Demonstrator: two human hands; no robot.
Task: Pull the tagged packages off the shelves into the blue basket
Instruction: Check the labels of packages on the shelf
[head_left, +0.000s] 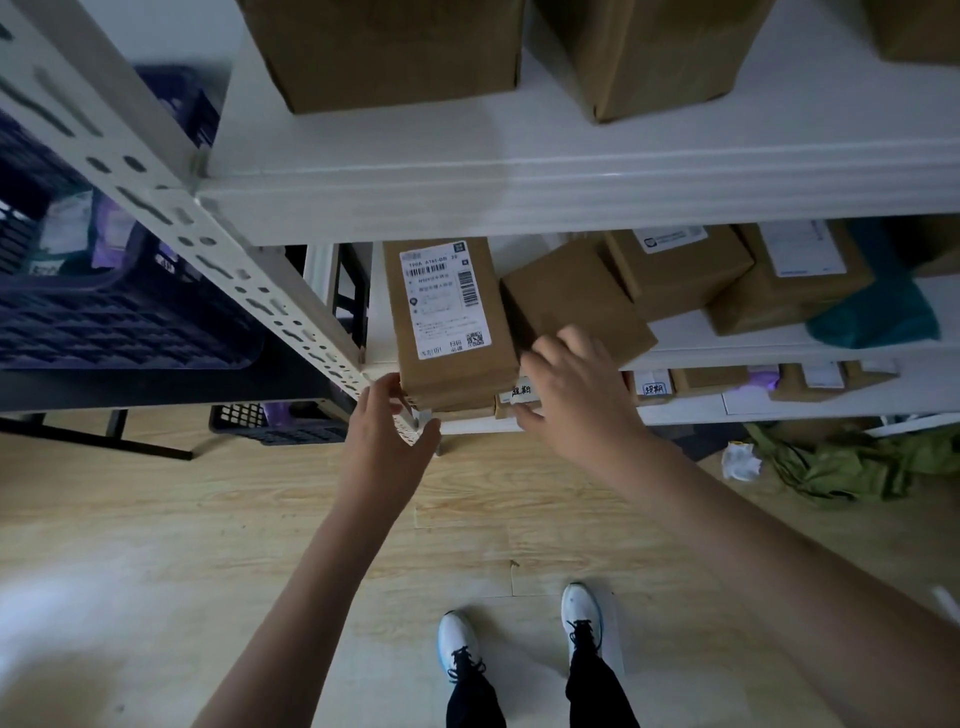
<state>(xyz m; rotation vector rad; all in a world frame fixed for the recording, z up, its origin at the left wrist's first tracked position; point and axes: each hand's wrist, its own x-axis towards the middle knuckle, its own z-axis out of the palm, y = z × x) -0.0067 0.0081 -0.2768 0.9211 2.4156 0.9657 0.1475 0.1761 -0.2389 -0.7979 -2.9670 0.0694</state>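
White shelf (571, 197); labelled box (451, 322) between left hand (387, 441) and right hand (576, 384), both grips released.

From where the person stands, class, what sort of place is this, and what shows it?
Probably a parcel storeroom or pick-up point: white metal shelving stacked with cardboard boxes, a labelled package bearing barcodes, and a dark blue basket already holding items.

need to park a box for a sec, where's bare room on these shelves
Bare strip on the top shelf in front of the two big cartons. On the middle shelf, a patch in front of the right-hand boxes, left of the teal bag. Crowded at the left end, where both hands flank the labelled box.
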